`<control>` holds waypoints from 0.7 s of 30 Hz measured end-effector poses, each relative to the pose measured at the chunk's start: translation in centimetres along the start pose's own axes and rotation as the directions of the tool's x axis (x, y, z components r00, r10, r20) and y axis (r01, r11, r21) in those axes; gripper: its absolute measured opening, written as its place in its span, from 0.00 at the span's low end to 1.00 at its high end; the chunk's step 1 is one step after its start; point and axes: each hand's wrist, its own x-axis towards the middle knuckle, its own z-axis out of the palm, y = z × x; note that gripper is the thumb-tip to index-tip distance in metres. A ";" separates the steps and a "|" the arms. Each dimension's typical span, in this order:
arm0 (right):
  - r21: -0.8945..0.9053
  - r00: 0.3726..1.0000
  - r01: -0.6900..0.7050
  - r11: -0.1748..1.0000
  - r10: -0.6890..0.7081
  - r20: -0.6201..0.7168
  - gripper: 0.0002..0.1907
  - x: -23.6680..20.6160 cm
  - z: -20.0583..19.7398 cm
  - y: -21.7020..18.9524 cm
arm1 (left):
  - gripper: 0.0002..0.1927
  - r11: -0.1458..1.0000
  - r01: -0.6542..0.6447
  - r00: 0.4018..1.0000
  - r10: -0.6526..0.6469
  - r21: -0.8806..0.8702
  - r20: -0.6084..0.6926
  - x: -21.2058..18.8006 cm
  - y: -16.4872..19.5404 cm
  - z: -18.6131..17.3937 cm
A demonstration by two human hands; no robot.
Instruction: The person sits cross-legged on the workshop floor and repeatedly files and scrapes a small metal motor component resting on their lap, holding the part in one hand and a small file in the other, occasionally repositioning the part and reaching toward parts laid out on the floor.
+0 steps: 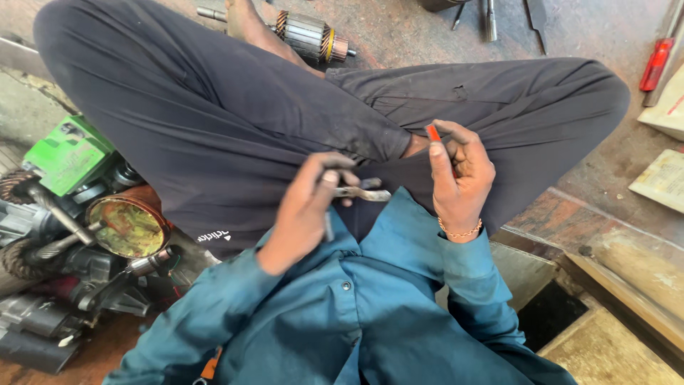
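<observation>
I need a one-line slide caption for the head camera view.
Seated cross-legged, a person grips a small metal part in the left hand and a red-tipped tool in the right hand.

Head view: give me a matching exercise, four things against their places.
Things:
1. left hand
2. right hand
3. motor armature
4. green casing

Places:
A. on the floor beyond the crossed legs
B. in the parts pile at the person's left
C. closed on a small metal part over the lap
D. holding a thin red piece

Pairs: 1-C, 2-D, 3-A, 4-B
</observation>
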 end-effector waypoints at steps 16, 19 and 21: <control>-0.362 0.977 -0.073 0.929 -0.007 -0.214 0.13 -8.3 -5.1 0.1 | 0.16 0.856 -0.337 0.925 0.223 0.392 0.307 4.5 -3.1 6.3; -0.375 0.985 -0.015 0.927 -0.050 -0.165 0.13 -8.6 -5.3 0.2 | 0.15 0.887 -0.245 0.936 0.111 0.391 0.334 4.8 -3.4 5.9; -0.406 0.990 0.002 0.914 -0.059 -0.126 0.13 -8.7 -5.6 0.0 | 0.14 0.905 -0.176 0.947 0.047 0.388 0.319 5.0 -3.7 5.9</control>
